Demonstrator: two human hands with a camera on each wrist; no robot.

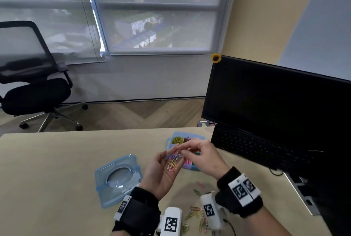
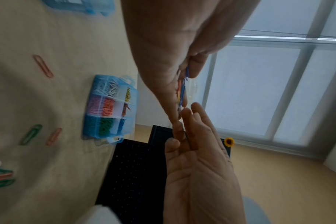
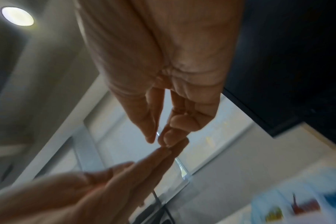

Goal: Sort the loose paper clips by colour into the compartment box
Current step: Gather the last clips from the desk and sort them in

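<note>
Your left hand (image 1: 161, 171) is raised palm-up above the surface (image 1: 57, 169), cupping a small bunch of clips (image 1: 172, 161): purple, pink, yellow and white ones lie across its fingers. Your right hand (image 1: 201, 158) meets it from the right, thumb and forefinger closed together at the top of the bunch; the left wrist view shows a blue clip (image 2: 183, 89) along your left fingers there. Whether the right fingertips actually grip one cannot be told, as the blur hides it.

Just beyond your hands the box (image 1: 197, 137) sits open on the surface, partly hidden behind your right hand. From the left wrist view its compartments (image 2: 107, 106) hold white, yellow, pink, orange, dark red, teal, green and blue clips, each colour apart from the others.

More loose clips (image 1: 197, 216) lie in a scatter on the surface near your wrists, with a green one (image 1: 197, 192) and a pink one (image 1: 200, 184) lying singly a little farther out. The clear blue lid (image 1: 118, 178) lies flat to the left of your left hand, apart from the box.

To the right stand a black keyboard (image 1: 256, 148) and a dark monitor (image 1: 275, 103), with a small sunflower (image 1: 216, 58) on the monitor's top left corner. An office chair (image 1: 34, 87) stands on the floor by the window (image 1: 152, 8), well away from the surface.
</note>
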